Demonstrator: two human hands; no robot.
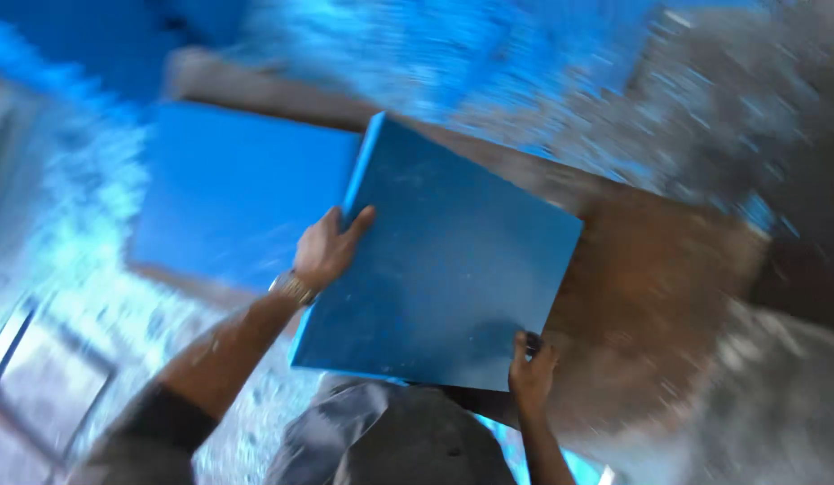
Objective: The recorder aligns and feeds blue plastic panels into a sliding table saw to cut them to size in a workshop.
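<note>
Most of the view is smeared by motion, so the surroundings read only as streaks of blue, white and grey, and the ground cannot be made out. The largest clear item is a square blue panel [444, 260], flat and fairly thin, held tilted in the middle of the view in front of the person's body; its face is dusty with pale specks, and its lower edge is in shadow. Behind it on the left lies a second blue panel [228, 193], flat, partly covered by the held one and by the left arm, its near edge blurred. To the right and behind runs a brown board [659, 287]; how far it extends is unclear, since its upper end dissolves into blur and its middle is hidden by the held panel. Below the panel a patch of grey clothing [390, 440] is visible, cut off by the bottom edge of the view. The left hand [327, 251] grips the panel's left edge, thumb lying on the face and the fingers wrapped out of sight behind; a wristwatch [294, 287] sits on that wrist. The right hand [532, 364] clamps the panel's bottom edge near the right corner, fingertips curled over onto the face, palm hidden beneath.
</note>
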